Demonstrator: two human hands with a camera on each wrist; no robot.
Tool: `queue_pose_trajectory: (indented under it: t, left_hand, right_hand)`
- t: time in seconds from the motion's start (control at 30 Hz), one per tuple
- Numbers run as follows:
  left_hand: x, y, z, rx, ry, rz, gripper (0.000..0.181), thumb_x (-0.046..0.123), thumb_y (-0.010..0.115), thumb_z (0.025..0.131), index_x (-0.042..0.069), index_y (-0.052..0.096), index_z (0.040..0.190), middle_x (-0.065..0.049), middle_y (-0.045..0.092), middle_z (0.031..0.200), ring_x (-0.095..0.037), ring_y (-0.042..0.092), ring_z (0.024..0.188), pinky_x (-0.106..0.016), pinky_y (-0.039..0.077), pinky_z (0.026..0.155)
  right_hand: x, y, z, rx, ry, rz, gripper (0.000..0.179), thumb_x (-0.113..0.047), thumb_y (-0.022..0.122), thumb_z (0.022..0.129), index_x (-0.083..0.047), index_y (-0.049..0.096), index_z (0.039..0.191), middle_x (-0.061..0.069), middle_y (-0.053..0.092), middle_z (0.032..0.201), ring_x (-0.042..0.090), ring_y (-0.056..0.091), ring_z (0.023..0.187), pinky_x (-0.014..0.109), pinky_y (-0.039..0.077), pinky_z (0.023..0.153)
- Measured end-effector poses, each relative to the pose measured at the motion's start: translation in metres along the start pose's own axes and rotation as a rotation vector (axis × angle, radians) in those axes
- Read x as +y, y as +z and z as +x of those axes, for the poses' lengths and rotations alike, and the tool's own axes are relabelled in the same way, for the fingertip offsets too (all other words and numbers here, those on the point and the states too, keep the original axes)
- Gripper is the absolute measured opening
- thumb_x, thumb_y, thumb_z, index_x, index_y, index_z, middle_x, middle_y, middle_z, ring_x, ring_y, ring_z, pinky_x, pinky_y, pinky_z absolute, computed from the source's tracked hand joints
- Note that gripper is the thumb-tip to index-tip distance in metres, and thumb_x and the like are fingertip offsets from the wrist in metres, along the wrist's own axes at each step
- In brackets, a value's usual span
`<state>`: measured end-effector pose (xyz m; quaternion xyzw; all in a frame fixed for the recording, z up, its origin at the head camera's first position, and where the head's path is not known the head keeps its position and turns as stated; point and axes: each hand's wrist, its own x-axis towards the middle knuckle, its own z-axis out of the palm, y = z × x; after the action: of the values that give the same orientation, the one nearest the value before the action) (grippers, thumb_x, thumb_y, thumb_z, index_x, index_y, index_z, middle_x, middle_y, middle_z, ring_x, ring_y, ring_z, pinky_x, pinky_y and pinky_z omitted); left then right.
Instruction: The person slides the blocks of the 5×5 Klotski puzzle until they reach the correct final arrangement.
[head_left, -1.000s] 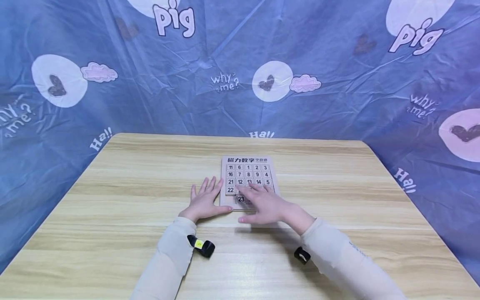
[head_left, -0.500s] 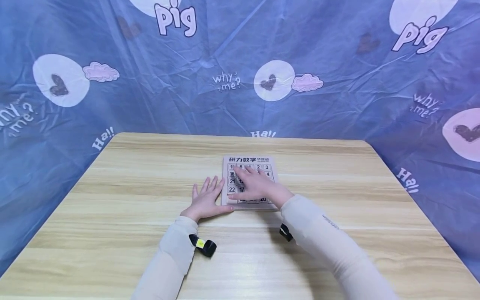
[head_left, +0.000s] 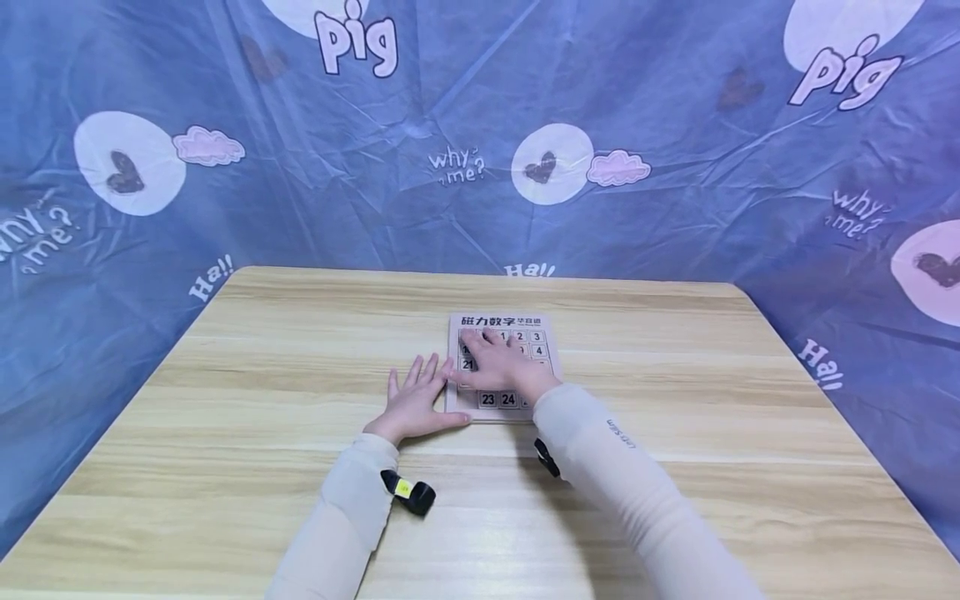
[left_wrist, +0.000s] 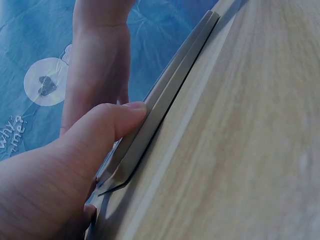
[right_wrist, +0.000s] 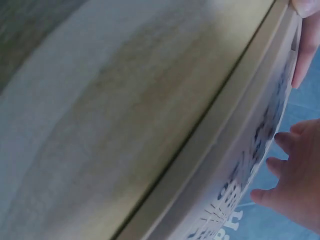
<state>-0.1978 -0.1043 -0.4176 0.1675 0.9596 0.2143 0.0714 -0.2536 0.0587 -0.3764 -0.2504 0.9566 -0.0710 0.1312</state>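
A pale number-slide puzzle board with printed characters along its top lies flat on the table. Its lower left corner shows a bare slot beside tiles 23 and 24. My left hand is spread at the board's left side, its thumb resting on the near edge. Over the upper left tiles lies my right hand, fingers spread. It hides several numbers, and whether it presses a tile I cannot tell. In the right wrist view its fingers are beside the board's numbered face.
The wood-grain table extends around the board on all sides. Behind it hangs a blue printed cloth. A black wrist strap with a small device is on the left sleeve; another black device shows by the right sleeve.
My right hand has moved up and left across the board, from the lower right tiles to the upper left ones. The left hand stays in place at the board's edge.
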Motion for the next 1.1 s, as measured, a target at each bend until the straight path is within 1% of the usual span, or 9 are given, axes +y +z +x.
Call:
queue_pose_trajectory:
  t: [0.13,0.33,0.57,0.8,1.1]
  left_hand:
    - [0.0,0.0,0.0,0.002,0.001,0.005,0.096,0.068,0.05,0.067,0.018,0.013,0.139,-0.008,0.004,0.142,-0.027,-0.005,0.128,-0.054,-0.013,0.093]
    - [0.0,0.001,0.0,0.013,0.01,-0.012,0.095,0.067,0.052,0.067,0.016,0.015,0.139,-0.01,0.006,0.142,-0.028,-0.004,0.128,-0.055,-0.012,0.093]
    - [0.0,0.001,0.0,-0.001,0.004,-0.006,0.097,0.069,0.049,0.066,0.017,0.013,0.139,-0.008,0.004,0.142,-0.027,-0.006,0.128,-0.054,-0.013,0.093]
    - [0.001,0.0,0.0,-0.004,-0.003,-0.014,0.096,0.067,0.052,0.067,0.017,0.014,0.139,-0.009,0.004,0.142,-0.027,-0.005,0.128,-0.054,-0.013,0.093]
    - [0.0,0.001,0.0,0.018,0.018,-0.018,0.097,0.068,0.052,0.066,0.015,0.015,0.139,-0.01,0.007,0.142,-0.028,-0.003,0.128,-0.055,-0.012,0.093]
  right_hand:
    - [0.0,0.002,0.002,-0.026,0.012,-0.022,0.083,-0.068,0.024,0.079,-0.013,0.009,0.14,0.002,0.01,0.143,0.029,0.004,0.128,0.055,0.004,0.097]
    - [-0.001,0.001,0.0,-0.025,0.02,-0.019,0.081,-0.068,0.024,0.079,-0.015,0.011,0.14,0.002,0.011,0.142,0.027,0.005,0.128,0.054,0.003,0.097]
    - [-0.003,0.002,-0.005,-0.045,0.003,-0.055,0.083,-0.068,0.023,0.079,-0.015,0.008,0.14,0.002,0.01,0.142,0.026,0.004,0.128,0.054,0.003,0.097]
    - [-0.004,0.006,-0.009,-0.047,-0.021,-0.084,0.082,-0.068,0.023,0.079,-0.015,0.009,0.14,0.002,0.009,0.143,0.026,0.003,0.128,0.055,0.003,0.096]
    - [-0.005,0.008,-0.017,-0.028,-0.049,-0.088,0.08,-0.065,0.027,0.08,-0.014,0.012,0.139,0.003,0.013,0.142,0.026,0.006,0.128,0.055,0.004,0.096]
